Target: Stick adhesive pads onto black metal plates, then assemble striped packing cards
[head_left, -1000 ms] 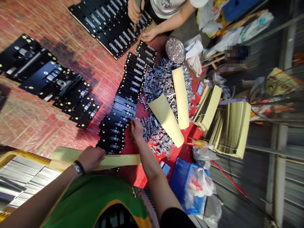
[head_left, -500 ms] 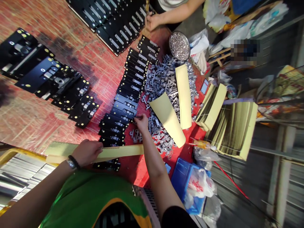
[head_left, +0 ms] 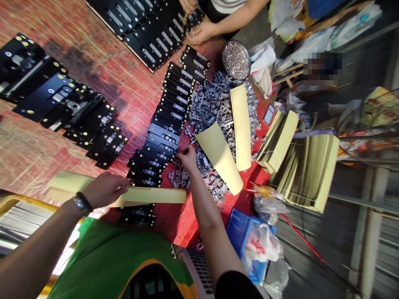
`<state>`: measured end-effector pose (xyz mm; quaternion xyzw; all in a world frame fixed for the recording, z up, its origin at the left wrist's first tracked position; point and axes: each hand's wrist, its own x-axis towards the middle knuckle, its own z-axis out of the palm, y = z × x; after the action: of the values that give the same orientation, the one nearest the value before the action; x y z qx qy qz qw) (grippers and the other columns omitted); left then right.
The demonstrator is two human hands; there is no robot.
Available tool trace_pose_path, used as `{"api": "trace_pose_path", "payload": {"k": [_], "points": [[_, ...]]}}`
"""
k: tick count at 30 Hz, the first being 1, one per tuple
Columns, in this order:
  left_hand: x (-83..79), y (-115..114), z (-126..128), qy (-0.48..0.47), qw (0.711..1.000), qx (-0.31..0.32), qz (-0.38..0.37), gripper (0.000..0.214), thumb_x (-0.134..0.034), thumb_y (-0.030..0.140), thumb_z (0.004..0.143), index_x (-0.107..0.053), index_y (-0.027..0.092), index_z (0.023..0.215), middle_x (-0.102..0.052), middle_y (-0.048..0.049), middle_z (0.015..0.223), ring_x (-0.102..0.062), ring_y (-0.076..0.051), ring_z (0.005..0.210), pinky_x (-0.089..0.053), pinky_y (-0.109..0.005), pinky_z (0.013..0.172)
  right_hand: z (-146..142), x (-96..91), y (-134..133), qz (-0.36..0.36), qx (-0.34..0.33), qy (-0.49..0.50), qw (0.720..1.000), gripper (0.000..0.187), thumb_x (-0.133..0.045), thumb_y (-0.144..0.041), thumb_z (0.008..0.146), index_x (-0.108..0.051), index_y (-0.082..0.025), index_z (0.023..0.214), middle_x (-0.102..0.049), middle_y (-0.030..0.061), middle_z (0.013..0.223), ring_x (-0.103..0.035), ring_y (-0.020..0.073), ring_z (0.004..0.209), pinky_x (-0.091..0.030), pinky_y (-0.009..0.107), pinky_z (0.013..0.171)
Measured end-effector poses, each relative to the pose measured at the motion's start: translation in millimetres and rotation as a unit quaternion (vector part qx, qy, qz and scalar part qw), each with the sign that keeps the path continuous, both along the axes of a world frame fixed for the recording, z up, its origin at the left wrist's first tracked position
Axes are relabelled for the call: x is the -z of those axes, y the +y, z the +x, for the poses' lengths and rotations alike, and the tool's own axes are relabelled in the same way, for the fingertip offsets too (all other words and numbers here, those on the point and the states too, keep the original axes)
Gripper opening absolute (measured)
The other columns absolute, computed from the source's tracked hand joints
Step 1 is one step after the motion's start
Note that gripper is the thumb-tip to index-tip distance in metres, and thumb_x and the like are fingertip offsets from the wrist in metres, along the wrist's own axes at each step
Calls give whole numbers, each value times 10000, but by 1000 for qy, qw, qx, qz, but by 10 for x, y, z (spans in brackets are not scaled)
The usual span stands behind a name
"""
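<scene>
My left hand [head_left: 106, 189] is closed on a long pale-yellow paper strip [head_left: 156, 195], which lies across the near end of a row of overlapping black metal plates [head_left: 146, 166]. The plates carry small metal fittings and yellow dots. At the right edge of that row, my right hand [head_left: 188, 159] has its thumb and fingers pinched together beside a plate; what is between them is too small to make out. A heap of small grey metal clips [head_left: 215, 104] lies just beyond it, with a folded yellow sheet [head_left: 241, 128] and a curved yellow sheet [head_left: 220, 155] on top.
Another person's hand [head_left: 201, 32] works by more black plates [head_left: 149, 33] at the far side. A round bowl of small metal parts [head_left: 236, 60] stands nearby. To the right are yellow paper bundles [head_left: 307, 170] and a blue crate [head_left: 238, 228]. More plate assemblies [head_left: 62, 95] lie left.
My left hand and the yellow strip have shifted a little left. My right hand has stayed almost in place. A second hand of the other person has come into view at the top.
</scene>
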<state>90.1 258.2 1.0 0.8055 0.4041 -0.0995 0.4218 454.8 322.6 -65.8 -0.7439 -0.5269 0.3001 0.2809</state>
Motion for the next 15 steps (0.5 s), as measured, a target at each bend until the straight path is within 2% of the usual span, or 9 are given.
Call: {"api": "trace_pose_path", "payload": {"k": [4,8,10,11,13,15], "points": [[-9,142,-102,-28,1000,-6,7,253,-524,322,973,-748,262,1075,-798,-4,1071,-686,-222,976,-360,-337,914,-87,-81,116,-19,-47,-88,995,193,-696,-113,690,-532,-216,702,-580,10,833,-541,206,855,-477,331,822],[-70,281,-191,-64,998,-21,-5,268,-520,344,970,-762,243,1024,-795,-4,1030,-670,-202,928,-372,-297,860,-167,-233,141,-42,-56,-164,984,124,-704,-110,773,-616,-195,795,-632,83,1027,-577,244,953,-488,383,886],[-102,346,-237,-75,996,-34,-22,275,-524,355,965,-764,230,1010,-791,-5,1000,-660,-185,895,-382,-279,841,-221,-328,48,-50,-49,-122,990,65,-722,-183,828,-664,-188,858,-667,69,974,-606,241,920,-498,375,862],[-113,376,-257,-79,996,-41,-24,279,-526,358,963,-765,223,1011,-788,-6,988,-654,-178,885,-387,-271,837,-261,-383,-26,-65,-69,-69,993,66,-725,-232,856,-686,-184,880,-683,54,927,-621,228,878,-504,355,828],[-116,429,-282,-87,995,-51,-16,293,-524,360,969,-765,207,1035,-783,-9,983,-644,-167,879,-394,-257,840,-370,-510,-203,-109,-168,56,978,126,-724,-304,894,-729,-182,922,-707,26,866,-641,192,802,-503,302,761],[-98,470,-278,-88,995,-48,-4,307,-515,357,985,-762,192,1062,-784,-11,1001,-642,-160,881,-392,-251,848,-503,-643,-369,-136,-293,125,938,136,-737,-314,906,-760,-193,964,-721,16,881,-655,167,807,-493,267,754]]}}
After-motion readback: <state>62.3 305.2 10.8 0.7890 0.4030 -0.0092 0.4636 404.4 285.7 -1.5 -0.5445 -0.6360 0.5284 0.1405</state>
